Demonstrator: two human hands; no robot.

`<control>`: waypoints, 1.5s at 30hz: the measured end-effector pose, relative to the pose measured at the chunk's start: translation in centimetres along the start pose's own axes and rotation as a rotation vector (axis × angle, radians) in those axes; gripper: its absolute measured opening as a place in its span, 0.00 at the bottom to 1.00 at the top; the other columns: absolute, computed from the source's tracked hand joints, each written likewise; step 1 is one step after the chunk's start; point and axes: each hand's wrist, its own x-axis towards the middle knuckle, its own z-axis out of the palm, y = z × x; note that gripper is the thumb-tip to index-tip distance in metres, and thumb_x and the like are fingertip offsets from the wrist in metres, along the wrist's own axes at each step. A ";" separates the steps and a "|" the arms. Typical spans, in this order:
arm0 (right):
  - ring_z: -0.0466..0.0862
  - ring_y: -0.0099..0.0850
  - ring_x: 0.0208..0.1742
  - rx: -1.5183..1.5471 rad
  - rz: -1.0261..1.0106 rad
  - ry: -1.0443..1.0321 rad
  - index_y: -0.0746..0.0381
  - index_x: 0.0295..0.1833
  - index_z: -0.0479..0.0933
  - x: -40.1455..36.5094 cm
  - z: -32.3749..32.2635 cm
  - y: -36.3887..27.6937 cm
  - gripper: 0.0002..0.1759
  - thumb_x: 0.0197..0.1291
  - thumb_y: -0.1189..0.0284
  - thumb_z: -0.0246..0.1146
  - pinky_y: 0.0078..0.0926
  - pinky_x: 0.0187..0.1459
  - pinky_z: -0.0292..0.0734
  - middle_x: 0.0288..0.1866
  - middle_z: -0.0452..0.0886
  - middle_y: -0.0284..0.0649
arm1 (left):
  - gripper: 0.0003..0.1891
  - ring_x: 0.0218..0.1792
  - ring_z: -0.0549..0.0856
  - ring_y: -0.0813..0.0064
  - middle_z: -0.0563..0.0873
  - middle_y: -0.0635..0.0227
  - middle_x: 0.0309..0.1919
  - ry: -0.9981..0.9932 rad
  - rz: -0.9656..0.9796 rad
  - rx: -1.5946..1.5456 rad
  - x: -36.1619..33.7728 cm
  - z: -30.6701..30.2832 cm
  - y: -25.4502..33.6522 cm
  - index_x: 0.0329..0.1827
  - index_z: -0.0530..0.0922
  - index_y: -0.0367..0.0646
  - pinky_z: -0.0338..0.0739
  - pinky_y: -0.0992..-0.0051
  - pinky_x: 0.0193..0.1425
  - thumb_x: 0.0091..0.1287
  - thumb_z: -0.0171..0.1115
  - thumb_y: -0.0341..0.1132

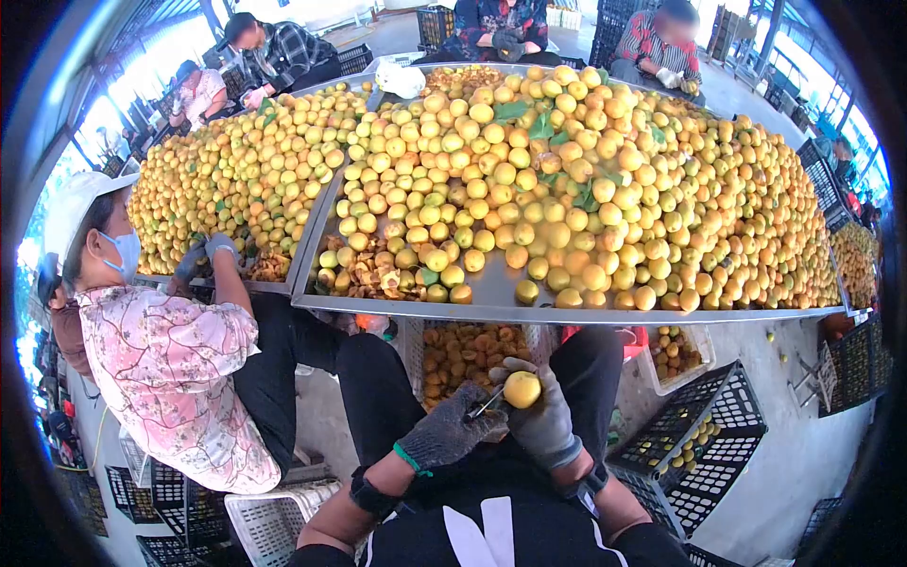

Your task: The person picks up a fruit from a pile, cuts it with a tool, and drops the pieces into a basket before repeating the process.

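Your right hand grips a yellow fruit, your left hand a small knife; on round skin the blade could slip into your glove.

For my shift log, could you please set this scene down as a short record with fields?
Left hand: dark glove, grips a small knife, blade at the fruit
Right hand: grey glove, holds one yellow fruit
Table: metal tray under a heap of the same fruit, some leaves among it
Below table: white basket of orange fruit; black crate to the right
Nearby: person in a floral top on the left, gloved hands at the next tray
Far side: several more people
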 end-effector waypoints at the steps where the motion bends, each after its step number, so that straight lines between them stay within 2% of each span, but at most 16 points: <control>1: 0.79 0.34 0.54 -0.159 -0.040 0.008 0.65 0.62 0.68 -0.1 0.0 0.2 0.23 0.73 0.58 0.47 0.31 0.55 0.75 0.59 0.77 0.47 | 0.19 0.39 0.83 0.67 0.82 0.57 0.35 0.034 0.050 -0.069 -0.1 0.0 0.1 0.50 0.74 0.39 0.76 0.68 0.45 0.66 0.65 0.45; 2: 0.79 0.36 0.55 -0.319 -0.079 0.015 0.65 0.64 0.67 -0.1 0.1 0.3 0.25 0.74 0.57 0.46 0.33 0.57 0.75 0.61 0.76 0.48 | 0.19 0.39 0.83 0.67 0.82 0.57 0.35 0.035 0.048 -0.068 -0.1 0.0 0.2 0.50 0.74 0.39 0.76 0.68 0.45 0.66 0.65 0.45; 3: 0.79 0.36 0.55 -0.317 -0.077 0.014 0.65 0.64 0.67 -0.1 0.3 0.3 0.25 0.74 0.57 0.46 0.33 0.57 0.75 0.61 0.76 0.48 | 0.19 0.39 0.83 0.67 0.83 0.57 0.36 0.004 -0.019 -0.077 -0.1 -0.1 0.3 0.51 0.75 0.39 0.76 0.68 0.46 0.67 0.64 0.44; 5: 0.79 0.36 0.56 0.063 -0.048 -0.021 0.64 0.65 0.67 -0.5 1.0 0.0 0.23 0.71 0.61 0.53 0.31 0.56 0.75 0.63 0.75 0.47 | 0.18 0.39 0.83 0.67 0.83 0.57 0.36 -0.031 -0.086 -0.084 -0.1 -0.5 1.1 0.51 0.75 0.39 0.76 0.68 0.46 0.68 0.63 0.44; 7: 0.79 0.33 0.54 -0.002 -0.055 -0.035 0.63 0.64 0.67 -0.8 1.2 -0.2 0.22 0.69 0.65 0.56 0.29 0.55 0.76 0.61 0.76 0.45 | 0.15 0.40 0.83 0.69 0.85 0.60 0.39 -0.110 -0.217 -0.115 -0.2 -0.8 2.4 0.52 0.76 0.39 0.78 0.67 0.45 0.67 0.64 0.38; 11: 0.78 0.23 0.47 -0.277 -0.051 -0.113 0.61 0.60 0.71 -1.1 0.1 -0.2 0.20 0.63 0.75 0.63 0.19 0.50 0.76 0.54 0.78 0.39 | 0.21 0.42 0.85 0.67 0.86 0.57 0.43 -0.150 -0.155 -0.061 -0.3 -0.2 2.1 0.58 0.75 0.40 0.78 0.68 0.47 0.67 0.65 0.40; 13: 0.76 0.21 0.45 -0.311 -0.048 -0.103 0.61 0.58 0.72 -1.2 -0.1 0.0 0.17 0.63 0.76 0.63 0.18 0.48 0.75 0.52 0.78 0.37 | 0.25 0.44 0.86 0.63 0.86 0.54 0.46 -0.094 -0.013 -0.030 -0.3 0.3 1.4 0.61 0.74 0.40 0.80 0.67 0.49 0.65 0.67 0.44; 15: 0.75 0.19 0.44 -0.344 -0.045 -0.092 0.60 0.55 0.74 -1.3 0.2 0.1 0.14 0.64 0.76 0.62 0.16 0.46 0.74 0.50 0.77 0.36 | 0.26 0.46 0.86 0.61 0.86 0.53 0.46 -0.098 -0.036 0.005 -0.3 0.2 1.6 0.60 0.75 0.40 0.80 0.66 0.50 0.64 0.68 0.46; 21: 0.76 0.24 0.48 -0.300 -0.260 -0.116 0.60 0.50 0.74 -0.5 0.7 0.7 0.10 0.64 0.75 0.63 0.20 0.49 0.75 0.49 0.77 0.37 | 0.29 0.46 0.86 0.54 0.85 0.51 0.44 -0.034 -0.127 0.210 -0.7 -0.4 1.5 0.54 0.76 0.38 0.80 0.63 0.49 0.60 0.70 0.52; 24: 0.77 0.27 0.51 -0.231 -0.243 -0.094 0.60 0.53 0.72 -0.7 1.3 0.5 0.15 0.61 0.76 0.65 0.24 0.52 0.76 0.50 0.77 0.37 | 0.29 0.45 0.86 0.51 0.85 0.51 0.41 -0.011 -0.146 0.204 -0.7 -0.5 1.5 0.52 0.76 0.39 0.80 0.61 0.47 0.59 0.69 0.54; 26: 0.77 0.29 0.54 -0.331 -0.232 -0.127 0.59 0.56 0.70 -0.8 2.0 0.1 0.22 0.58 0.79 0.67 0.27 0.56 0.76 0.51 0.76 0.37 | 0.29 0.45 0.85 0.51 0.85 0.51 0.40 -0.004 -0.133 0.173 -0.8 -0.6 1.6 0.51 0.77 0.39 0.79 0.61 0.46 0.59 0.69 0.55; 28: 0.77 0.30 0.57 -0.310 -0.197 -0.135 0.58 0.57 0.69 -0.9 1.9 -0.1 0.24 0.57 0.80 0.68 0.29 0.58 0.75 0.53 0.76 0.37 | 0.26 0.43 0.86 0.50 0.86 0.50 0.39 0.049 -0.003 0.113 -1.0 -0.4 1.6 0.51 0.77 0.40 0.80 0.59 0.45 0.60 0.69 0.51; 33: 0.74 0.33 0.64 -0.298 -0.135 -0.143 0.58 0.58 0.68 -0.9 2.5 -0.1 0.26 0.55 0.78 0.70 0.31 0.62 0.73 0.60 0.74 0.40 | 0.22 0.40 0.86 0.49 0.86 0.49 0.36 0.038 -0.031 0.277 -1.2 -0.3 0.6 0.53 0.77 0.41 0.81 0.58 0.43 0.60 0.67 0.43; 35: 0.73 0.35 0.66 -0.354 -0.232 -0.166 0.59 0.59 0.67 -0.8 2.4 0.2 0.27 0.56 0.76 0.70 0.32 0.63 0.72 0.62 0.73 0.43 | 0.21 0.38 0.86 0.49 0.86 0.49 0.35 0.058 0.004 0.290 -1.3 -0.1 0.7 0.54 0.77 0.41 0.81 0.58 0.42 0.60 0.66 0.40; 38: 0.73 0.36 0.67 -0.476 -0.352 -0.193 0.60 0.59 0.65 -0.5 1.8 1.0 0.25 0.59 0.76 0.68 0.35 0.64 0.71 0.62 0.72 0.44 | 0.21 0.37 0.86 0.50 0.86 0.50 0.34 0.102 -0.074 0.428 -1.4 0.3 1.0 0.55 0.77 0.43 0.81 0.57 0.40 0.60 0.64 0.39; 45: 0.73 0.37 0.66 -0.472 -0.337 -0.115 0.61 0.58 0.65 -0.9 2.1 2.2 0.21 0.62 0.79 0.63 0.36 0.63 0.71 0.62 0.72 0.45 | 0.19 0.35 0.86 0.49 0.85 0.49 0.32 0.085 -0.091 0.467 -0.6 0.6 -0.1 0.57 0.75 0.46 0.81 0.54 0.38 0.62 0.61 0.35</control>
